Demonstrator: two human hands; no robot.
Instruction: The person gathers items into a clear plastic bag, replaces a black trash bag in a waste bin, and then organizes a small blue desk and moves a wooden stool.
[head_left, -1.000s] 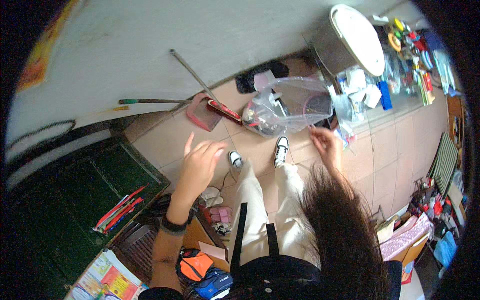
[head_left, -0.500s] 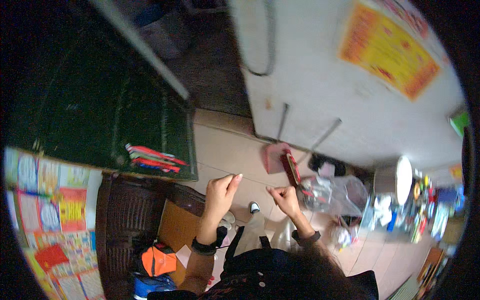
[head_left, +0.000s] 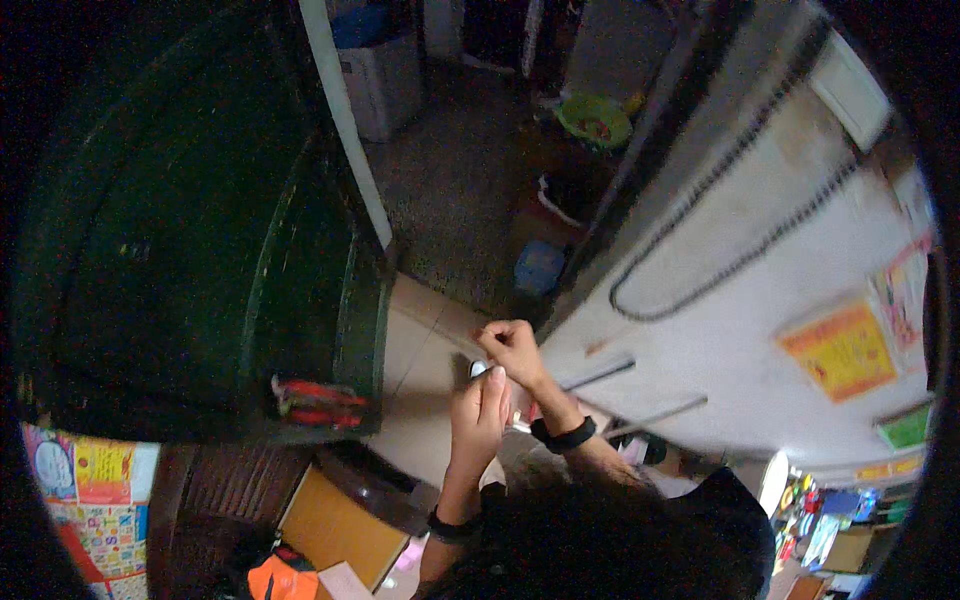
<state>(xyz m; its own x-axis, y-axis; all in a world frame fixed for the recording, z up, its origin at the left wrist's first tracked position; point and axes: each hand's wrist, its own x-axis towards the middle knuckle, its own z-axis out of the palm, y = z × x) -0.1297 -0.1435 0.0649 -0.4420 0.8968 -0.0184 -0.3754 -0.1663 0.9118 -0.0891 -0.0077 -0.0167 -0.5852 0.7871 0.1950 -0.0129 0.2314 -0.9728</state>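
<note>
My left hand (head_left: 479, 415) is raised in front of my body, fingers curled in and thumb lying along the top. Just above and to its right is my right hand (head_left: 513, 352), closed in a loose fist with the wrist bent inward. The two hands are close together, and they overlap in the view. No object shows in either one. A dark band (head_left: 563, 437) circles my right wrist and another dark band (head_left: 454, 526) my left. Below the hands part of my shoe (head_left: 477, 369) shows on the tiled floor.
A dark green door (head_left: 190, 230) with a red bundle (head_left: 318, 403) on it stands at left. Beyond the doorway are a white bin-like container (head_left: 385, 85), a green basin (head_left: 595, 121) and a blue container (head_left: 540, 266). Long handles (head_left: 600, 375) lean by the white wall (head_left: 700, 250); a wooden bench (head_left: 340, 520) stands lower left.
My view has swung toward the doorway, showing more of the room beyond. My hands have come closer together, the right one moving up and left above the left hand.
</note>
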